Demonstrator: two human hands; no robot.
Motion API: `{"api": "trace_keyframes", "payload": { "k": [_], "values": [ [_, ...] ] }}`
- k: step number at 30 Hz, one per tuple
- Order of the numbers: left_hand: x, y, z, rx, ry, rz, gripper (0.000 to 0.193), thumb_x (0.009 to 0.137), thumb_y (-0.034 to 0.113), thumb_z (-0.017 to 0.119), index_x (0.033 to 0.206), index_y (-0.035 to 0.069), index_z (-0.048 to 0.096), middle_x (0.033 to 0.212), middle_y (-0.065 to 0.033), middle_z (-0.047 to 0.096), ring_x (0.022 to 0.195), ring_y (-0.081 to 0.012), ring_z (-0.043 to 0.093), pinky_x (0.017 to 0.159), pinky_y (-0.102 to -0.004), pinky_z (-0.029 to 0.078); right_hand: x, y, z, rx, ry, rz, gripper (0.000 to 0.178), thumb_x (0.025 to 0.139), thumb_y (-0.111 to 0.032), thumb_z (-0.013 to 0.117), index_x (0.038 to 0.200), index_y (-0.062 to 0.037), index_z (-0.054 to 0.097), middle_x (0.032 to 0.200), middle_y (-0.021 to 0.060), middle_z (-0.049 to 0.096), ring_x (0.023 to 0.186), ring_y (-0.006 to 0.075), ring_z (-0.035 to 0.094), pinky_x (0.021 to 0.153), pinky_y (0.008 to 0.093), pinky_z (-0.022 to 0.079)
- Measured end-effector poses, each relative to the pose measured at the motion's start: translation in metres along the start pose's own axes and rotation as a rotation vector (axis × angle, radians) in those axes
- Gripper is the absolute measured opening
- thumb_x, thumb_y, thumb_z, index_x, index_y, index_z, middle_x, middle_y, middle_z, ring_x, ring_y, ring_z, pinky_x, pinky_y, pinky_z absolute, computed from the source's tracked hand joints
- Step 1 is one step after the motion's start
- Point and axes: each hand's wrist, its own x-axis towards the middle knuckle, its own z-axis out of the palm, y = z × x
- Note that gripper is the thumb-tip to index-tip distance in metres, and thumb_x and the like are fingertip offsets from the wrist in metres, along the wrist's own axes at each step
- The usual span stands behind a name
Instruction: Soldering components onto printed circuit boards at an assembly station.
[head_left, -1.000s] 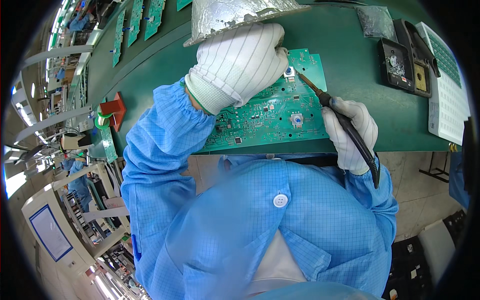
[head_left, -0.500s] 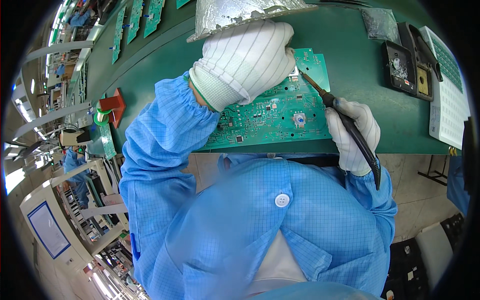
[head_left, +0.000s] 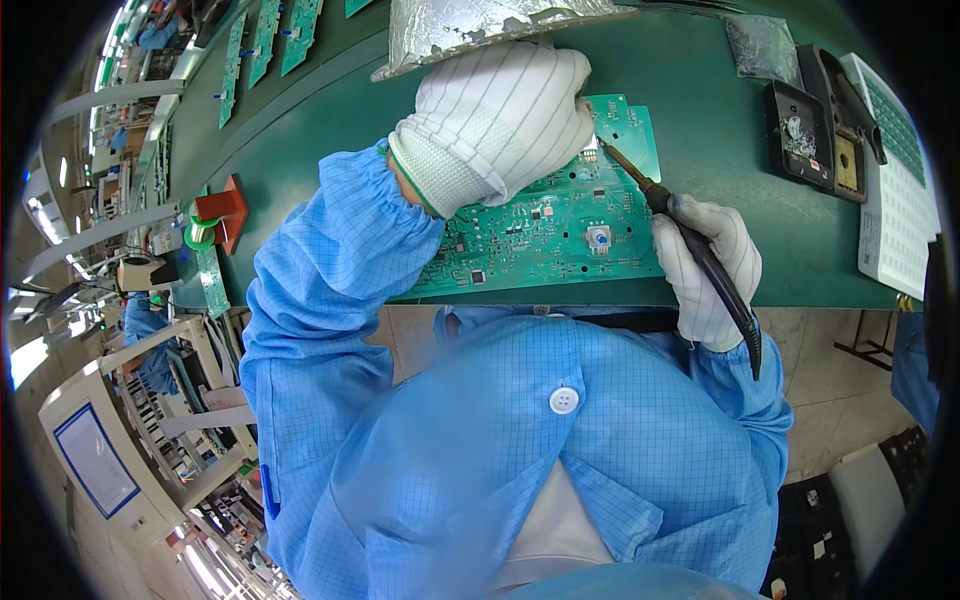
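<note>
A green circuit board [head_left: 560, 250] lies on the bench in front of me, with a white-and-blue knob part [head_left: 598, 238] standing on it. My right hand [head_left: 712, 262], in a striped white glove, is closed round a black soldering iron [head_left: 705, 258]. The iron's tip points up and left, at a pale metal part [head_left: 590, 146] near the board's upper edge. Across the board's upper left bends my left hand [head_left: 505, 120], also gloved. Its fingers curl down beside the iron's tip; the glove's back hides most of them and whatever they hold.
A foil-covered piece [head_left: 490, 30] hangs close above my left hand. Rightward are a clear bag [head_left: 762, 48], a black tray with an iron stand [head_left: 805, 135] and a white tray [head_left: 890, 200]. Leftward sit a red holder with a solder reel [head_left: 228, 212] and a line of boards [head_left: 265, 40].
My left hand and forearm have shifted slightly to the right. The boards in the line at upper left have slid a little leftward. The soldering iron stays nearly still.
</note>
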Motion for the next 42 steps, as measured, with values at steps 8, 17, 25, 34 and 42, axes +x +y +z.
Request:
{"api": "trace_keyframes", "payload": {
  "k": [8, 17, 25, 34, 42],
  "values": [
    [0.001, 0.002, 0.004, 0.019, 0.032, 0.052, 0.023, 0.085, 0.029, 0.065, 0.091, 0.007, 0.068, 0.086, -0.0132, 0.067, 0.079, -0.0342, 0.068, 0.073, -0.0426, 0.056, -0.001, -0.001, 0.001, -0.021, -0.006, 0.029, 0.028, 0.080, -0.006, 0.081, 0.103, -0.0017, 0.065, 0.095, 0.0134, 0.069, 0.080, 0.0235, 0.071, 0.072, 0.0325, 0.057],
    [-0.017, -0.014, 0.017, 0.005, 0.251, 0.171, 0.025, 0.082, 0.030, 0.068, 0.076, 0.006, 0.068, 0.071, -0.0120, 0.064, 0.066, -0.0318, 0.066, 0.060, -0.0425, 0.055, 0.000, 0.000, -0.001, 0.007, -0.023, 0.003, 0.028, 0.081, -0.006, 0.079, 0.104, -0.0010, 0.065, 0.096, 0.0141, 0.069, 0.083, 0.0249, 0.071, 0.074, 0.0334, 0.057],
    [-0.012, -0.024, 0.040, -0.065, -0.006, 0.017, 0.066, 0.089, 0.068, 0.057, 0.077, 0.004, 0.066, 0.072, -0.0170, 0.065, 0.070, -0.0362, 0.067, 0.067, -0.0452, 0.055, -0.001, 0.000, 0.000, -0.005, -0.020, -0.020, 0.027, 0.081, -0.005, 0.080, 0.104, -0.0010, 0.065, 0.098, 0.0157, 0.069, 0.083, 0.0263, 0.071, 0.075, 0.0340, 0.057],
    [-0.009, -0.029, 0.050, -0.116, -0.076, -0.002, 0.069, 0.085, 0.073, 0.056, 0.080, 0.005, 0.067, 0.072, -0.0173, 0.063, 0.071, -0.0369, 0.066, 0.066, -0.0455, 0.054, -0.002, 0.000, -0.001, -0.023, -0.044, -0.087, 0.026, 0.079, 0.000, 0.079, 0.100, -0.0011, 0.065, 0.095, 0.0153, 0.069, 0.083, 0.0256, 0.070, 0.074, 0.0338, 0.057],
    [-0.019, -0.017, 0.047, -0.076, 0.056, -0.003, 0.059, 0.088, 0.063, 0.061, 0.076, 0.006, 0.065, 0.067, -0.0128, 0.061, 0.065, -0.0331, 0.065, 0.059, -0.0429, 0.053, -0.016, 0.002, -0.016, 0.019, 0.101, -0.113, 0.025, 0.070, 0.008, 0.068, 0.093, -0.0011, 0.064, 0.085, 0.0133, 0.068, 0.076, 0.0246, 0.066, 0.070, 0.0342, 0.054]
  ]
}}
